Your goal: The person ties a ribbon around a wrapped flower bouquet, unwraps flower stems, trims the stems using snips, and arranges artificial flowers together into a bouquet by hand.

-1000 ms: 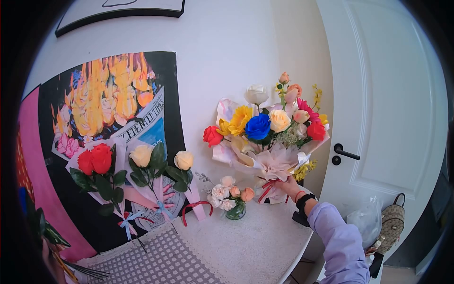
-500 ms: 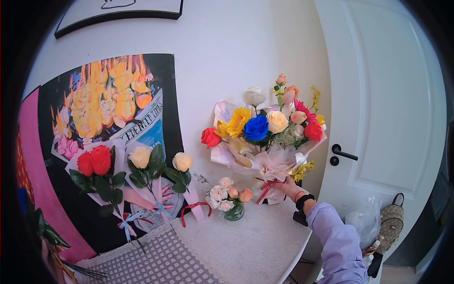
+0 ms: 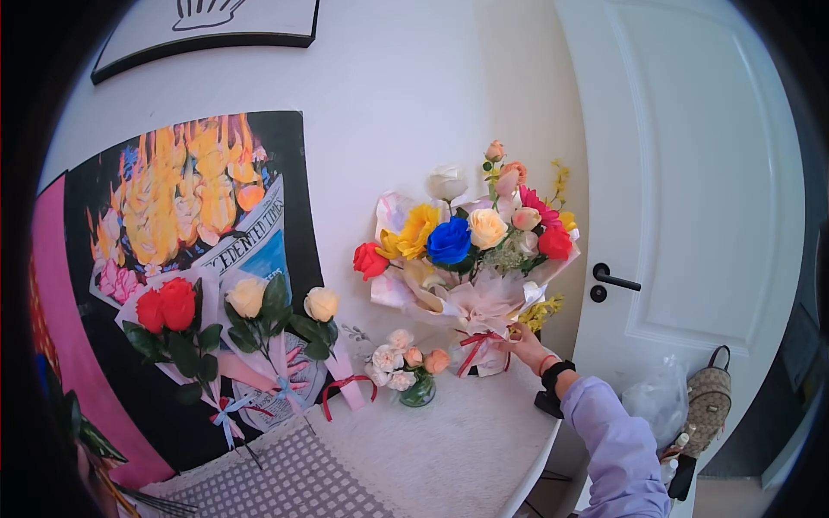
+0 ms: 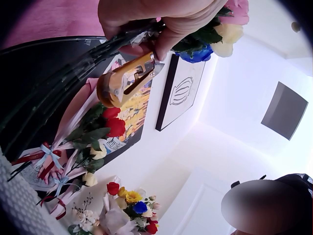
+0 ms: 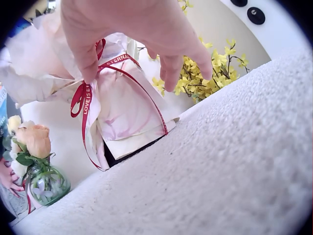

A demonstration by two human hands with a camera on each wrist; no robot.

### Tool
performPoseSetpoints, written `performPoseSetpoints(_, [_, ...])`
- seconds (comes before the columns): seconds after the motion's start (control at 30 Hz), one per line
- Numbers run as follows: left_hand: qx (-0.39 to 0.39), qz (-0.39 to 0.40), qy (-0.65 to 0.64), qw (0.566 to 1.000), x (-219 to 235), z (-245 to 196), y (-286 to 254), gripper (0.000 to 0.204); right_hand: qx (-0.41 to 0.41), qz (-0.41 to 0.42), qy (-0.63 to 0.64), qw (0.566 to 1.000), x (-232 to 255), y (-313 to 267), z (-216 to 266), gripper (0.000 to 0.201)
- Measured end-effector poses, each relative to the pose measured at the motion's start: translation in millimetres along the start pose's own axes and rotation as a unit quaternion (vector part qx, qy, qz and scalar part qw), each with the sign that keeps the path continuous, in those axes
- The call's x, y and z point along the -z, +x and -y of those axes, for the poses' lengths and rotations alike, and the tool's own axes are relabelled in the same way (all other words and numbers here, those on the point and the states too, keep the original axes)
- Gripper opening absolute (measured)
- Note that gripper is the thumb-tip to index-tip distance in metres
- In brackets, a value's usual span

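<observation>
At the far side of the bench (image 3: pixel 432 449), the big mixed bouquet (image 3: pixel 488 298) stands upright in its pale wrapping near the wall. The right hand (image 3: pixel 525 347) is at its tied neck, thumb beside the red ribbon (image 5: pixel 126 75), the other fingers loosely spread and gripping nothing I can make out. Over on the left, the left hand (image 4: pixel 166 19) is curled round a bunch of green stems (image 4: pixel 63 73), a gold-coloured tool (image 4: pixel 124 81) at its fingertips. A little glass vase (image 3: pixel 419 393) of peach and white flowers sits near the bouquet.
</observation>
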State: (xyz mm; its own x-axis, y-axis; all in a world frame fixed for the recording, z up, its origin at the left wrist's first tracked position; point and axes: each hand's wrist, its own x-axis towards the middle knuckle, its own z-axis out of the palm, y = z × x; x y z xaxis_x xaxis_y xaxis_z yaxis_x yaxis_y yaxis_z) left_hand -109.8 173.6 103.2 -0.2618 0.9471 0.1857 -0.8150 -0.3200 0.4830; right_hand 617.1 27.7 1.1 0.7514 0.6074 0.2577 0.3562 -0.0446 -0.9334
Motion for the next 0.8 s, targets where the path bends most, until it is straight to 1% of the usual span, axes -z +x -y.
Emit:
performPoseSetpoints(0.03, [-0.010, 0.095, 0.165, 0.982, -3, -1, -10, 0.040, -0.009, -0.006, -0.014, 1.000, 3, -5, 5, 0.093])
performPoseSetpoints(0.07, [-0.020, 0.187, 0.323, 0.927, -5, -1, -15, 0.035, -0.018, -0.011, -0.028, 0.999, 6, -10, 11, 0.087])
performPoseSetpoints(0.1, [-0.020, 0.189, 0.322, 0.928, -7, -2, -15, 0.035, -0.017, -0.013, -0.028, 0.999, 8, -14, 15, 0.087])
performPoseSetpoints(0.17, [0.029, 0.140, 0.305, 0.941, -11, -5, -14, 0.023, -0.028, -0.006, -0.050, 0.998, 11, -20, 22, 0.084])
performPoseSetpoints(0.2, [0.029, 0.140, 0.304, 0.942, -12, -5, -14, 0.023, -0.026, -0.006, -0.050, 0.998, 12, -21, 22, 0.084])
performPoseSetpoints(0.27, [0.023, 0.140, 0.284, 0.948, -15, -5, -15, 0.022, -0.011, -0.002, -0.040, 0.999, 14, -22, 17, 0.063])
performPoseSetpoints(0.3, [0.021, 0.140, 0.273, 0.951, -16, -5, -16, 0.022, -0.010, -0.003, -0.039, 0.999, 14, -24, 13, 0.063])
performPoseSetpoints(0.33, [0.018, 0.141, 0.263, 0.954, -18, -5, -18, 0.022, 0.010, 0.012, -0.037, 0.999, 14, -28, 9, 0.047])
performPoseSetpoints(0.37, [0.015, 0.141, 0.253, 0.957, -19, -4, -19, 0.022, 0.029, 0.026, -0.035, 0.999, 13, -35, 15, 0.032])
performPoseSetpoints(0.4, [0.012, 0.142, 0.244, 0.959, -21, -4, -20, 0.022, 0.030, 0.026, -0.034, 0.999, 10, -43, 20, 0.032])
performPoseSetpoints(0.43, [0.009, 0.142, 0.235, 0.962, -22, -3, -21, 0.022, 0.032, 0.018, -0.038, 0.999, 6, -54, 25, 0.023])
performPoseSetpoints(0.47, [0.006, 0.141, 0.227, 0.964, -23, -3, -23, 0.022, 0.033, 0.011, -0.043, 0.998, -1, -66, 34, 0.019])
performPoseSetpoints(0.53, [0.004, 0.140, 0.213, 0.967, -24, -2, -24, 0.022, 0.040, 0.009, -0.044, 0.998, -18, -86, 43, 0.020])
performPoseSetpoints(0.6, [0.005, 0.140, 0.206, 0.968, -22, -3, -22, 0.022, 0.135, 0.067, -0.102, 0.983, -34, -108, 59, 0.024])
performPoseSetpoints(0.63, [0.010, 0.177, 0.184, 0.967, -17, -5, -18, 0.022, 0.136, 0.068, -0.102, 0.983, -44, -119, 66, 0.024])
performPoseSetpoints(0.67, [0.013, 0.213, 0.161, 0.964, -14, -7, -15, 0.021, 0.171, 0.108, -0.086, 0.975, -56, -132, 74, 0.024])
performPoseSetpoints(0.7, [0.010, 0.212, 0.159, 0.964, -11, -9, -14, 0.021, 0.207, 0.150, -0.069, 0.964, -66, -144, 85, 0.025])
performPoseSetpoints(0.73, [0.021, 0.233, 0.157, 0.959, -10, -10, -14, 0.021, 0.212, 0.152, -0.069, 0.963, -74, -159, 102, 0.025])
performPoseSetpoints(0.8, [0.031, 0.270, 0.135, 0.953, -3, -9, -6, 0.025, 0.295, 0.169, -0.120, 0.933, -88, -192, 140, 0.025])
